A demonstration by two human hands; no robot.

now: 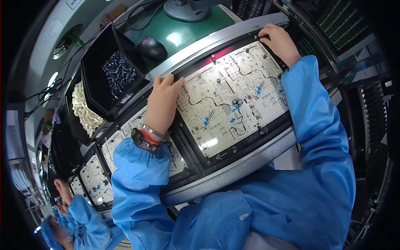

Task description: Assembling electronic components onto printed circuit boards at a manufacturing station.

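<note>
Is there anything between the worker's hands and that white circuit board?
Nothing visible. The left hand rests on the board's left edge, and the right hand sits at its far right corner.

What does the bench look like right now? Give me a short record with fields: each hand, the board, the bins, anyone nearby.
left hand: flat on the left edge of the circuit board, fingers extended
right hand: fingers curled at the board's far right corner
board: white, in a black carrier frame on the conveyor rail
bins: black bin of dark small parts; bin of pale parts
nearby: co-worker's hands at a board further left
</note>
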